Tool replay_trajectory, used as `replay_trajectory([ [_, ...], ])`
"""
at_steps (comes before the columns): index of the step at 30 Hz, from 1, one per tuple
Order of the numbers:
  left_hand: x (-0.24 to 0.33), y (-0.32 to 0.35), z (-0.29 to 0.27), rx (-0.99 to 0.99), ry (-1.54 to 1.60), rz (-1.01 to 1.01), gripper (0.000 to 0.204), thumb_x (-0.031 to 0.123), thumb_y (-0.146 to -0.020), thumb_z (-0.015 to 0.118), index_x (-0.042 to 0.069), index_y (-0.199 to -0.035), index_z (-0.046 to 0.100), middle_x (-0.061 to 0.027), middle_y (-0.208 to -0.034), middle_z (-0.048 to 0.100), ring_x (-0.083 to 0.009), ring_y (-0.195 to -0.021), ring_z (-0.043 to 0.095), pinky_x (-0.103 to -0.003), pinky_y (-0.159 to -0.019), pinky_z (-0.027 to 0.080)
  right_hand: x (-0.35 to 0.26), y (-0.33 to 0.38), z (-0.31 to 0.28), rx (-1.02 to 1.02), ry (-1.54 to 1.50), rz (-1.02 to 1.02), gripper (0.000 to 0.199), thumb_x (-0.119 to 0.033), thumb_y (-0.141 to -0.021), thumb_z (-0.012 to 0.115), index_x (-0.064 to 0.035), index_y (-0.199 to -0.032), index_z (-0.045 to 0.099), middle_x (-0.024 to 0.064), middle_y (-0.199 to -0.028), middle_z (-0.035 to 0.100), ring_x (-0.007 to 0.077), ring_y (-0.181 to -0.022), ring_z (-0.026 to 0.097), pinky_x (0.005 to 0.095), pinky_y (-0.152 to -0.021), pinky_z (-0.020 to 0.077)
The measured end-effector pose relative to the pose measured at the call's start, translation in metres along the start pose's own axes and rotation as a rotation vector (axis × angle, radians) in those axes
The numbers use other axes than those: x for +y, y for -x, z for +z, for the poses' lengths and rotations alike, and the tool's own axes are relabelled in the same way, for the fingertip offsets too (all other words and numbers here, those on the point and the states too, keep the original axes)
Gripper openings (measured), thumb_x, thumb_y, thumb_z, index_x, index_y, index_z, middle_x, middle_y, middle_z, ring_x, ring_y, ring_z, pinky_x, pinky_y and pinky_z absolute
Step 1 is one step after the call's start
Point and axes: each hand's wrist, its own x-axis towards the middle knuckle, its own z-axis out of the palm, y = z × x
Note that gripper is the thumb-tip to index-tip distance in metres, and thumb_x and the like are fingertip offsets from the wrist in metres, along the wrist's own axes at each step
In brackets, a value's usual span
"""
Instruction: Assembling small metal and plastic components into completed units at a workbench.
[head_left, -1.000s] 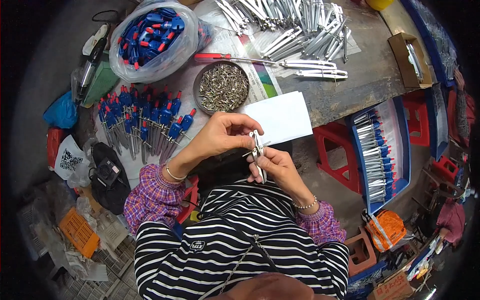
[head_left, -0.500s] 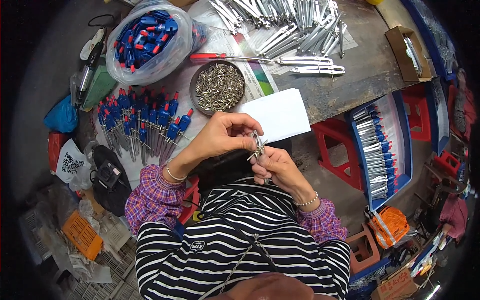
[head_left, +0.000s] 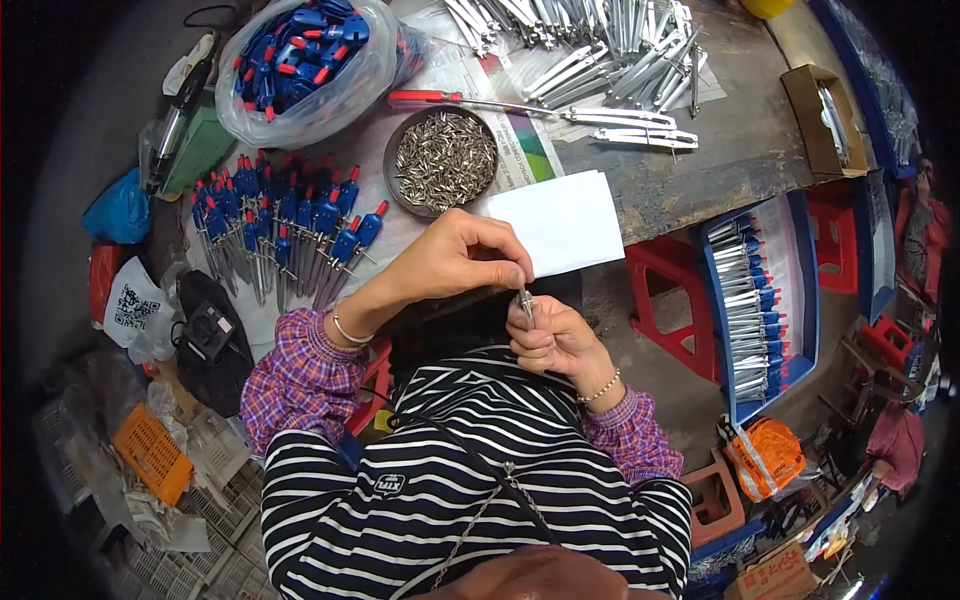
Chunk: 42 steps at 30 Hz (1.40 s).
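Observation:
Near my chest, my right hand [head_left: 555, 342] is curled round a narrow silver metal part [head_left: 527, 302], which stands up between thumb and fingers; its lower portion is hidden in the palm. My left hand [head_left: 465, 262] comes in from the left, thumb and index finger pinched together at the part's upper end. Whatever is between those two fingertips is too small to make out. Just beyond my left hand sits a dark round bowl [head_left: 389, 172] filled with small metal pins. A folded white paper [head_left: 565, 222] lies beyond both hands.
Drawing compasses [head_left: 285, 225] with blue heads stand bunched at left, below a clear bag [head_left: 370, 95] of blue heads. A red-handled screwdriver [head_left: 430, 97] lies near piled silver legs [head_left: 625, 60]. At right, a blue tray [head_left: 800, 300] of compasses stands beside a red stool [head_left: 680, 300].
The metal part, earlier held between both hands with a crosspiece showing, is now upright in my right hand. My left fingers have drawn together at its top.

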Motion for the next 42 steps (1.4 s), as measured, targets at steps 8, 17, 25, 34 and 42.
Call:
replay_trajectory([
  [8,0.003,-0.005,0.002,-0.021,-0.121,0.117,0.010,0.001,-0.076,0.069,-0.001,-0.085,0.068,-0.0049,-0.077,0.064,-0.0086,-0.070,0.058,-0.021,-0.060,0.043,0.000,0.000,-0.010,-0.112,-0.226,0.074,0.008,-0.005,-0.087,0.047,-0.0031,-0.081,0.043,0.0002,-0.058,0.039,0.0080,-0.047,0.032,0.0211,-0.039,0.0294],
  [17,0.014,0.000,0.000,0.148,-0.273,0.064,0.010,0.006,-0.073,0.068,-0.001,-0.081,0.069,-0.0066,-0.069,0.067,-0.0090,-0.060,0.061,-0.022,-0.055,0.047,-0.003,0.002,0.021,0.272,0.528,-0.185,0.033,-0.020,-0.093,0.051,0.0079,-0.109,0.055,0.0102,-0.077,0.061,0.0142,-0.062,0.054,0.0278,-0.065,0.0494],
  [25,0.014,-0.003,0.001,0.238,-0.442,0.165,0.008,0.001,-0.075,0.067,-0.002,-0.082,0.069,-0.0059,-0.072,0.066,-0.0064,-0.060,0.059,-0.019,-0.053,0.045,0.011,-0.003,0.037,0.594,1.325,-0.393,0.027,-0.008,-0.093,0.048,0.0070,-0.115,0.052,0.0137,-0.099,0.065,0.0178,-0.087,0.065,0.0278,-0.080,0.0491],
  [34,0.004,-0.001,0.009,0.333,-0.320,0.101,0.012,0.003,-0.080,0.064,-0.003,-0.090,0.066,-0.0061,-0.079,0.065,-0.0062,-0.068,0.058,-0.019,-0.058,0.045,0.017,-0.006,0.033,0.518,0.964,-0.497,0.025,-0.014,-0.094,0.050,0.0054,-0.110,0.054,0.0126,-0.091,0.064,0.0163,-0.081,0.063,0.0257,-0.074,0.0489],
  [42,0.005,0.003,0.017,0.207,-0.354,-0.010,0.014,0.009,-0.082,0.065,-0.004,-0.077,0.063,-0.0028,-0.064,0.057,-0.0044,-0.057,0.051,-0.022,-0.049,0.039,0.018,-0.007,0.033,0.554,1.046,-0.514,0.020,-0.013,-0.094,0.050,0.0041,-0.100,0.058,0.0097,-0.088,0.063,0.0127,-0.074,0.059,0.0237,-0.070,0.0475],
])
